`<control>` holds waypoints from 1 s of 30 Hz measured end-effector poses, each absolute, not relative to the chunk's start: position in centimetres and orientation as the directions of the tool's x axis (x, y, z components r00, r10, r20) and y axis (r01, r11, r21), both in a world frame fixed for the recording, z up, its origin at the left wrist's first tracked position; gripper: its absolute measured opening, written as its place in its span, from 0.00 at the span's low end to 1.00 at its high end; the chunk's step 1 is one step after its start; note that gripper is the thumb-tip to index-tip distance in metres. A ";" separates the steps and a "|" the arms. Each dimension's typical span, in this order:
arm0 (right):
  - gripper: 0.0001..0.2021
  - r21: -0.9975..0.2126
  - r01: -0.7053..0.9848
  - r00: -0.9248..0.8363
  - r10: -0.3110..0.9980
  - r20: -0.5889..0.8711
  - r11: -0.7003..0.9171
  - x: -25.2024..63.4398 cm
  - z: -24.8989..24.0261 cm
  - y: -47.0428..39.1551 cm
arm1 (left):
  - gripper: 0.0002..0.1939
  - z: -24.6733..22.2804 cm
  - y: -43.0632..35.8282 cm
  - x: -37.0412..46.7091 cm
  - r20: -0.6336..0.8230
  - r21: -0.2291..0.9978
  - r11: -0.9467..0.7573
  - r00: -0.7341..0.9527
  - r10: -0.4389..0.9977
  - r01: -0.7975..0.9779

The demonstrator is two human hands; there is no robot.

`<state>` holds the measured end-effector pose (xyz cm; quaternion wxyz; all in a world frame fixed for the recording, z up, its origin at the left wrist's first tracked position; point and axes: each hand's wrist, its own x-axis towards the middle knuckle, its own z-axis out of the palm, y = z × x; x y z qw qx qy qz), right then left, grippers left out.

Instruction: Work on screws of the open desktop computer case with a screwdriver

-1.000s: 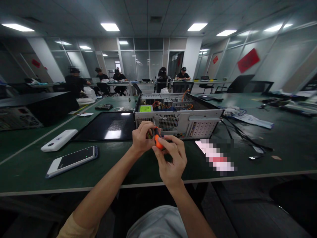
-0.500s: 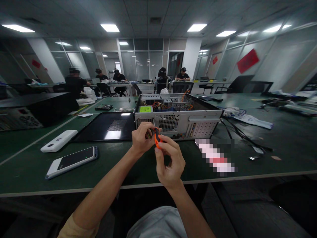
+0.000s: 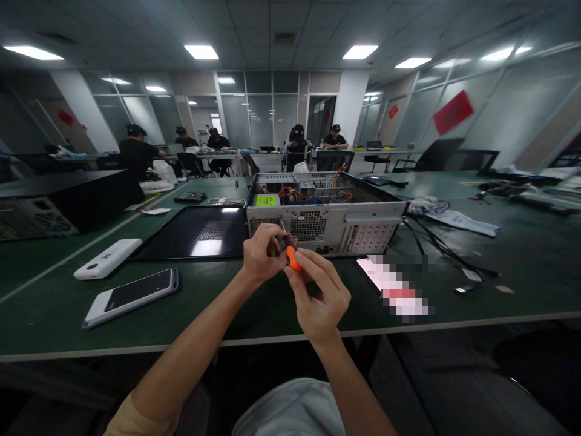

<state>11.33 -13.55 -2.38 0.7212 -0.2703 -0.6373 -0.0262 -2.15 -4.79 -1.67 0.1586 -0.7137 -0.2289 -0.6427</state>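
A screwdriver (image 3: pixel 292 254) with an orange and black handle is held in front of an open computer case (image 3: pixel 331 218). Its thin shaft points up and away, toward the case's grey back panel, though where the tip ends is hard to make out. My right hand (image 3: pixel 320 297) pinches the rear of the handle between thumb and fingers. Curled fingers of my left hand (image 3: pixel 263 254) close around the front of the screwdriver, where the shaft meets the handle; their exact contact is partly hidden. The case lies on its side, showing wires and a green-labelled power supply (image 3: pixel 267 200).
Left of the case lies a black side panel (image 3: pixel 195 233), with a white device (image 3: pixel 108 258) and a white-edged device with a dark screen (image 3: pixel 134 297) nearer. A lit phone (image 3: pixel 374 275), black cables (image 3: pixel 447 248) and gloves (image 3: pixel 458 218) lie right. People sit at far desks.
My right hand has shifted slightly right, and its fingers now sit farther back on the handle. The handle shows turned, with more orange at its end. My left hand has barely moved.
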 end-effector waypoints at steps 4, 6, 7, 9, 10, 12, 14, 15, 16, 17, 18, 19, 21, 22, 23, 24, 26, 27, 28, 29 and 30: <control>0.16 -0.318 0.373 0.121 0.295 0.948 0.871 11.3 -2.1 -13.7 | 0.10 -1.7 -4.8 -2.1 0.991 0.074 -0.850 0.058 0.122 0.521; 0.16 -0.336 0.365 0.106 0.320 0.942 0.868 11.1 -2.1 -13.8 | 0.10 -1.7 -4.7 -2.1 0.993 0.079 -0.838 0.035 0.117 0.540; 0.16 -0.347 0.364 0.103 0.332 0.937 0.864 11.1 -2.2 -13.9 | 0.10 -1.8 -4.6 -2.1 0.993 0.081 -0.830 0.026 0.114 0.552; 0.17 -0.362 0.361 0.092 0.353 0.931 0.860 11.0 -2.3 -13.9 | 0.11 -1.8 -4.5 -2.1 0.994 0.081 -0.817 0.012 0.106 0.571; 0.18 -0.364 0.354 0.078 0.360 0.930 0.862 11.0 -2.3 -13.9 | 0.11 -1.8 -4.5 -2.0 0.995 0.080 -0.815 0.007 0.102 0.574; 0.19 -0.356 0.336 0.043 0.364 0.930 0.872 11.0 -2.4 -13.9 | 0.11 -1.8 -4.5 -2.0 0.995 0.080 -0.812 -0.001 0.097 0.578; 0.19 -0.341 0.333 0.011 0.358 0.934 0.879 11.0 -2.3 -13.9 | 0.12 -1.7 -4.6 -2.0 0.996 0.076 -0.809 -0.004 0.091 0.583; 0.18 -0.332 0.335 0.000 0.353 0.936 0.882 11.1 -2.2 -14.0 | 0.12 -1.7 -4.7 -2.0 0.996 0.074 -0.808 0.000 0.090 0.584; 0.18 -0.326 0.338 -0.006 0.348 0.937 0.883 11.1 -2.1 -14.0 | 0.12 -1.7 -4.7 -2.0 0.996 0.072 -0.809 0.006 0.093 0.583; 0.18 -0.324 0.340 -0.007 0.347 0.938 0.883 11.1 -2.0 -14.1 | 0.12 -1.7 -4.7 -2.1 0.995 0.071 -0.811 0.014 0.096 0.581; 0.18 -0.325 0.340 -0.002 0.347 0.938 0.883 11.1 -2.0 -14.1 | 0.12 -1.7 -4.7 -2.1 0.995 0.072 -0.814 0.020 0.102 0.577; 0.17 -0.327 0.338 0.005 0.346 0.938 0.882 11.1 -1.9 -14.1 | 0.11 -1.8 -4.7 -2.1 0.994 0.078 -0.817 0.022 0.111 0.572; 0.15 -0.325 0.344 0.029 0.336 0.941 0.881 11.0 -1.9 -14.1 | 0.11 -2.0 -4.6 -2.1 0.991 0.101 -0.828 0.014 0.130 0.551; 0.13 -0.326 0.353 0.052 0.329 0.943 0.877 11.0 -2.0 -14.0 | 0.12 -2.1 -4.6 -2.1 0.990 0.114 -0.837 0.010 0.141 0.535; 0.12 -0.335 0.363 0.086 0.327 0.941 0.869 10.9 -2.1 -13.9 | 0.12 -2.1 -4.5 -2.1 0.988 0.126 -0.848 0.008 0.152 0.515; 0.11 -0.356 0.365 0.130 0.332 0.934 0.860 10.9 -2.2 -13.8 | 0.13 -2.2 -4.4 -2.1 0.987 0.136 -0.857 0.011 0.162 0.498; 0.11 -0.435 0.327 0.226 0.377 0.898 0.839 10.8 -2.4 -13.5 | 0.13 -2.3 -4.3 -2.1 0.985 0.139 -0.864 0.021 0.170 0.484; 0.11 -0.475 0.296 0.257 0.410 0.875 0.829 10.8 -2.5 -13.4 | 0.12 -2.3 -4.3 -2.1 0.986 0.133 -0.862 0.025 0.166 0.489; 0.10 -0.504 0.268 0.271 0.438 0.857 0.821 10.9 -2.5 -13.4 | 0.12 -2.3 -4.3 -2.1 0.987 0.123 -0.858 0.029 0.158 0.499; 0.09 -0.516 0.252 0.269 0.453 0.850 0.819 11.0 -2.4 -13.4 | 0.12 -2.2 -4.3 -2.1 0.988 0.111 -0.854 0.032 0.148 0.508; 0.08 -0.511 0.250 0.254 0.454 0.854 0.822 11.2 -2.3 -13.4 | 0.12 -2.2 -4.3 -2.1 0.990 0.102 -0.850 0.035 0.140 0.517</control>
